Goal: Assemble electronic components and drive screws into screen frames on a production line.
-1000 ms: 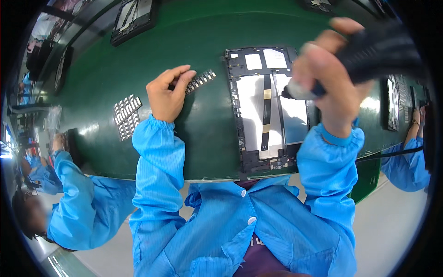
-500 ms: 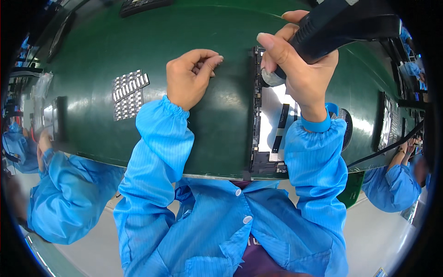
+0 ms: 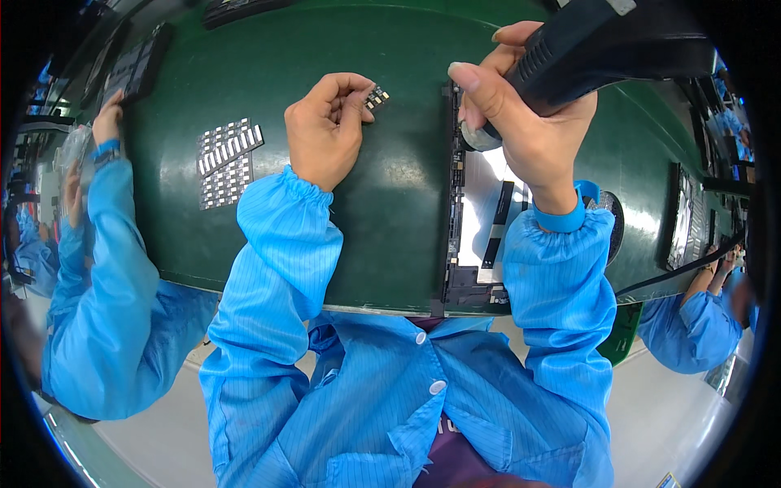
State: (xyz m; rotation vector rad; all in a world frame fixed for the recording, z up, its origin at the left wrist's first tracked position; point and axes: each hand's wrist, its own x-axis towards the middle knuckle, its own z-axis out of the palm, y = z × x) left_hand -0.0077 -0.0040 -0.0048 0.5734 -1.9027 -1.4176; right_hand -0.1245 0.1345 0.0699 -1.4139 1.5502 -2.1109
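Between the thumb and fingers of my left hand [image 3: 323, 122] is a small dark strip with pale blocks [image 3: 377, 98], held up over the table. My right hand [image 3: 541, 122] is wrapped round a black handheld device [image 3: 561, 61] with a ridged grip. A rounded grey piece [image 3: 482, 137] shows below its fingers; whether it belongs to the device I cannot tell. Under my right hand and sleeve lies an open laptop chassis [image 3: 450, 211] with a shiny silver panel [image 3: 472, 232] and black strips; my forearm hides part of it.
On the green table [image 3: 382, 244], to the left, lies a dark sheet with rows of white pieces [image 3: 226, 183], a loose strip [image 3: 231, 151] across it. A co-worker's arm [image 3: 114, 203] reaches in at far left toward a dark panel [image 3: 138, 61]. Another panel [image 3: 682, 215] lies at right.
My left hand has turned and shifted slightly left and up, and the small strip in it now shows. The co-worker's arm at left has reached forward. My right hand has barely moved.
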